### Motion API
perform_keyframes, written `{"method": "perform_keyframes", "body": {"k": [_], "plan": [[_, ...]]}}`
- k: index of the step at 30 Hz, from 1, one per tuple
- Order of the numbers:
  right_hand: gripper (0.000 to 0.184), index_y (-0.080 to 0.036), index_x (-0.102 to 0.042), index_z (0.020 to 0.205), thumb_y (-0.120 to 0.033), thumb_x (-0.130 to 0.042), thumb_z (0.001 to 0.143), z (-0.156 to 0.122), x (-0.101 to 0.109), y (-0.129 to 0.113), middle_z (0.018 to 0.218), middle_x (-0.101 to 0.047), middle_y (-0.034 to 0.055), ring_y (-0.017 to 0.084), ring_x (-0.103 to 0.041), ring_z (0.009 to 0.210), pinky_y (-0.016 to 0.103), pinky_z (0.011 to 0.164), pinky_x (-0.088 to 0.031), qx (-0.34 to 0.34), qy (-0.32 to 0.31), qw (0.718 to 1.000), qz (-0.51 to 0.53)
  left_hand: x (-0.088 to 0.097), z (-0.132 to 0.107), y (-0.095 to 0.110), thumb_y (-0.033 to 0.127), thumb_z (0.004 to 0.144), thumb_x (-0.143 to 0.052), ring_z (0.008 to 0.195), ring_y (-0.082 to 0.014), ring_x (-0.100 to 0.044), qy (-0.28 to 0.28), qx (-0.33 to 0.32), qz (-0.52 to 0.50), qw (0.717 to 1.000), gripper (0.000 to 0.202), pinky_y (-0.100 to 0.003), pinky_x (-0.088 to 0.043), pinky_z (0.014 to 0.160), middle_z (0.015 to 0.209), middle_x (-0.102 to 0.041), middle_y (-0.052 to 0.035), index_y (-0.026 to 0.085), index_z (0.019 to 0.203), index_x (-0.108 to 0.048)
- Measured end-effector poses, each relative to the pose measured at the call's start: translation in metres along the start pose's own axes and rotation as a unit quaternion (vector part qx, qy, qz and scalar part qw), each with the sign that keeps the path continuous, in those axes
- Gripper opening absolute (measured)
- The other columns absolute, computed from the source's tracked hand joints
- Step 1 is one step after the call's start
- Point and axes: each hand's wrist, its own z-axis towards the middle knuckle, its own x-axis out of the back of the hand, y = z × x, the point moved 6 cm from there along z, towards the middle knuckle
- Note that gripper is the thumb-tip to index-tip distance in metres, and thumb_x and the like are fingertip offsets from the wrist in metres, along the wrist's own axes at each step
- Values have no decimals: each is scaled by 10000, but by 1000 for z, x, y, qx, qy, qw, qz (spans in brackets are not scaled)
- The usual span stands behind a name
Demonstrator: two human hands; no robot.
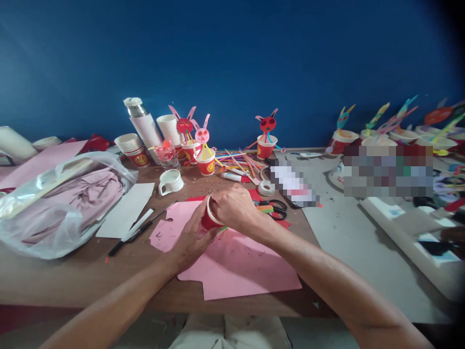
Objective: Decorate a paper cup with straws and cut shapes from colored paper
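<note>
Red paper cup (209, 222): held between both hands above a pink sheet (250, 276); tipped over, white rim turned toward the right.
Left hand (192, 231): wrapped around the cup's outer wall; grip closed firmly on the cup.
Right hand (233, 207): bent over the cup's mouth, fingers folded and partly hidden at the rim; cannot tell whether pinching anything.
Green strip (223, 229): just below the rim, near the right wrist; cannot tell whether fixed to the cup.
Pink sheet condition: flat on the brown table (90, 276), irregularly cut at the edges, scattered with small dark marks.
Scissors (279, 209): black-handled, lying to the right of the right hand.
Tape roll (266, 192): just beyond the scissors, beside a phone (293, 184).
White mug (171, 182): upright, beyond the left hand.
Pens (125, 238): left of the pink sheet, alongside a white card (127, 211).
Eared figures: mounted in red cups near the blue wall (232, 58); one pink-headed (202, 134), two red-headed, including one standing apart (268, 124).
Plastic bag (72, 208): far left, pinkish fabric inside.
</note>
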Motion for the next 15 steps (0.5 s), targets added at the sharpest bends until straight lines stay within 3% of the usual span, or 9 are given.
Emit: {"method": "perform_keyframes", "body": {"k": [4, 9, 15], "plan": [[273, -150, -658, 692, -199, -413, 800, 0, -1, -1, 727, -701, 107, 206, -636, 686, 295, 632, -376, -4, -17, 1000, -10, 0, -2, 1, 353, 820, -540, 1283, -247, -358, -11, -1, -15, 1000, 667, -421, -321, 1044, 1383, -408, -112, 218, 1399, -236], [265, -157, -655, 692, -194, -422, 811, 0, 0, 0, 710, -694, 89, 186, -621, 647, 273, 592, -344, -4, -26, 1000, -4, 7, -2, 1, 345, 780, -600, 1276, -262, -365, 74, -31, 23, 996, 652, -417, -331, 1041, 1371, -411, -125, 200, 1348, -314], [218, -188, -657, 679, -148, -455, 750, 0, -3, 3, 628, -671, 31, 129, -530, 506, 254, 483, -233, 1, -11, 998, 62, 12, 1, 6, 324, 744, -647, 1154, -256, -489, 109, -57, 6, 992, 534, -431, -386, 991, 1222, -518, -124, 191, 1214, -431]]}}
